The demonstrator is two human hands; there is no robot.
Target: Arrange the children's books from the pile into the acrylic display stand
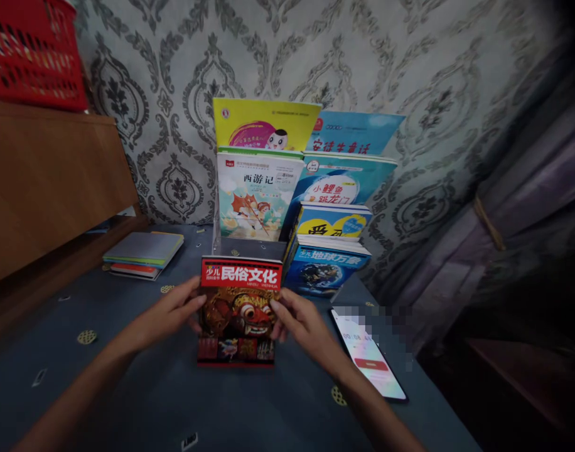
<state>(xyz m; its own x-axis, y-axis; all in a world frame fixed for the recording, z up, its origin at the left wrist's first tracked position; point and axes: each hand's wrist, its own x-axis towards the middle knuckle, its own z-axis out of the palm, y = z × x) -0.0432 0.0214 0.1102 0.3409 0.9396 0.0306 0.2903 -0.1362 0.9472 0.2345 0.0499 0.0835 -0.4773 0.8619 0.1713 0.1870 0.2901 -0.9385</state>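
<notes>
A book with a red title band and a mask on its cover (238,314) stands upright in the middle, held from both sides. My left hand (177,307) grips its left edge, fingers partly behind it. On the right edge my right hand (299,317) closes with the thumb in front. Behind it, a white-covered book (257,201) and a yellow-green book (268,122) stand in a rack. The right column holds a blue earth book (322,276), a yellow and blue book (332,221), a teal book (353,179) and a light blue book (363,129).
A lit phone (370,358) lies on the dark blue cloth (127,395) beside my right forearm. Several thin books (144,251) are stacked at the left. A wooden cabinet (52,194) carries a red basket (33,56). Patterned wall and a grey curtain (494,207) stand behind.
</notes>
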